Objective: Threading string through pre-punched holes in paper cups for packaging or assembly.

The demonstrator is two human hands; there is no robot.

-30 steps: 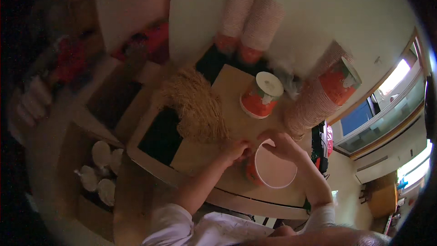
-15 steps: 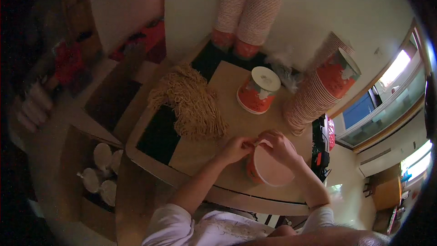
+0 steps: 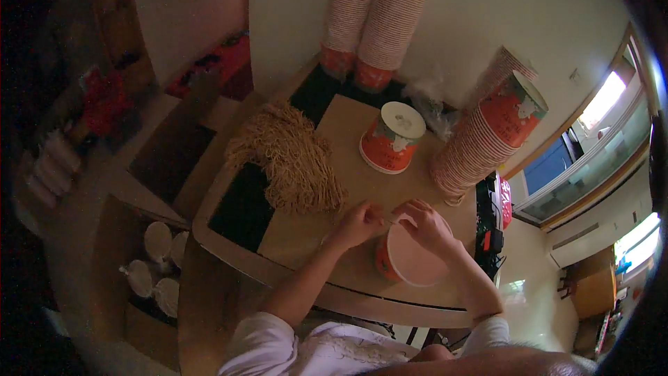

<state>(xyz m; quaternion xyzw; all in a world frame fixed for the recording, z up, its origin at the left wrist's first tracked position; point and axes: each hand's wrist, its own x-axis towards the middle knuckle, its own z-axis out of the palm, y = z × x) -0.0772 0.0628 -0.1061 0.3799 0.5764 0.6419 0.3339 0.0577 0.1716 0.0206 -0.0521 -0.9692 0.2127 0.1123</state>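
A paper tub (image 3: pixel 421 261), orange outside and pale inside, sits on the table in front of me, its round mouth turned up towards me. My right hand (image 3: pixel 423 223) reaches across the mouth, its fingertips pinched together at the far left rim. Just left of that rim, my left hand (image 3: pixel 360 226) is closed in a pinch. Something thin and light seems to run between the two sets of fingertips, too small to make out. Beyond my left hand lies a heap of tan cords (image 3: pixel 289 160). One tub (image 3: pixel 393 138) stands upside down past my hands.
A leaning stack of nested tubs (image 3: pixel 480 143) is at the right, with more tall stacks (image 3: pixel 390 28) against the wall. Clear plastic wrap (image 3: pixel 431 108) lies between them. Brown cardboard (image 3: pixel 355 122) covers part of the table. An open carton (image 3: pixel 149 271) with wrapped white rolls stands at lower left.
My left hand has drawn slightly left, away from the rim and from my right fingertips. My right hand and the tub have hardly moved.
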